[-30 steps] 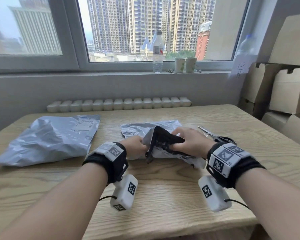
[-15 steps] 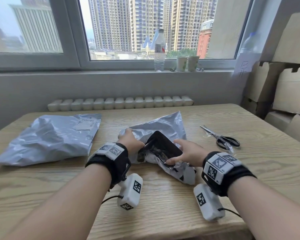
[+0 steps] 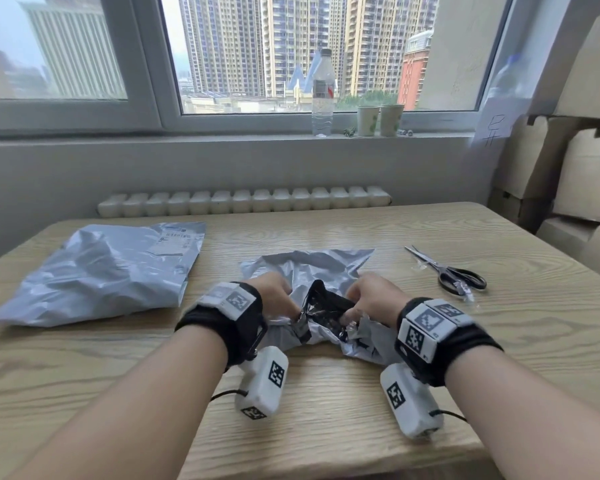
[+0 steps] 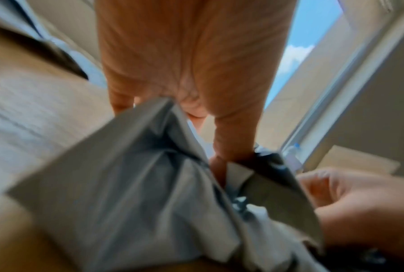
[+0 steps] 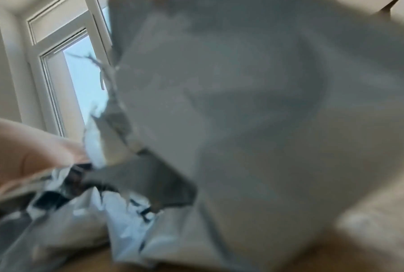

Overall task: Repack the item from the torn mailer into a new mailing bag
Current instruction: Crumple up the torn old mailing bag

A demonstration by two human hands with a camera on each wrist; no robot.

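Both hands work at the torn mailer (image 3: 312, 271), a crumpled grey bag lying at the near middle of the wooden tabletop (image 3: 326, 410). The left hand (image 3: 274, 294) has its grip clenched on the mailer's left edge, the fingers (image 4: 221, 139) pinching the grey film. The right hand (image 3: 371, 299) grasps the right edge of the opening, fingers curled into the film. Between the two hands the dark, glossy item (image 3: 323, 306) shows inside the opening, partly hidden by crumpled film and the knuckles. In the right wrist view the grey film fills most of the picture and hides the fingers.

A second grey mailing bag (image 3: 104, 271) with a printed label lies well apart at the far left. Scissors (image 3: 447, 271) lie to the right, clear of the hands. On the window sill beyond stand a water bottle (image 3: 323, 95) and two paper cups (image 3: 380, 119). Cardboard boxes (image 3: 582, 168) are stacked at the far right.
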